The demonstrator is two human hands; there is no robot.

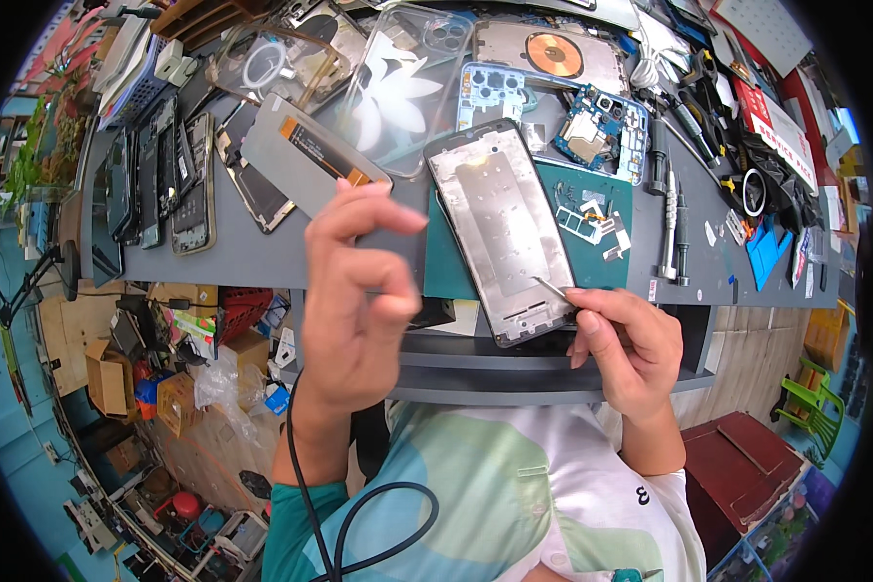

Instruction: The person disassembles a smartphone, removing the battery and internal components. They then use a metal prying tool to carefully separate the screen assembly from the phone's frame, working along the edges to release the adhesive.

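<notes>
My left hand point(354, 301) is raised in front of the desk edge, fingers curled but apart, and nothing is in it. Between the fingertips of my right hand point(630, 349) is a thin metal tool point(550, 287), perhaps tweezers, mostly hidden by the fingers. Its tip lies over the lower end of a silver phone frame point(500, 223) with a black rim. Those fingers are close to the frame's lower right corner; whether they also grip it I cannot tell. The frame lies tilted across a green mat point(446, 276), its lower end jutting past the desk edge.
Beyond the frame lie a blue phone housing with a circuit board point(592, 126) and clear cases point(398, 97). A grey screen panel point(306, 155) is behind my left hand. Several phones point(155, 179) stand at left; screwdrivers point(669, 218) and pliers lie at right. A black cable point(296, 466) loops over my lap.
</notes>
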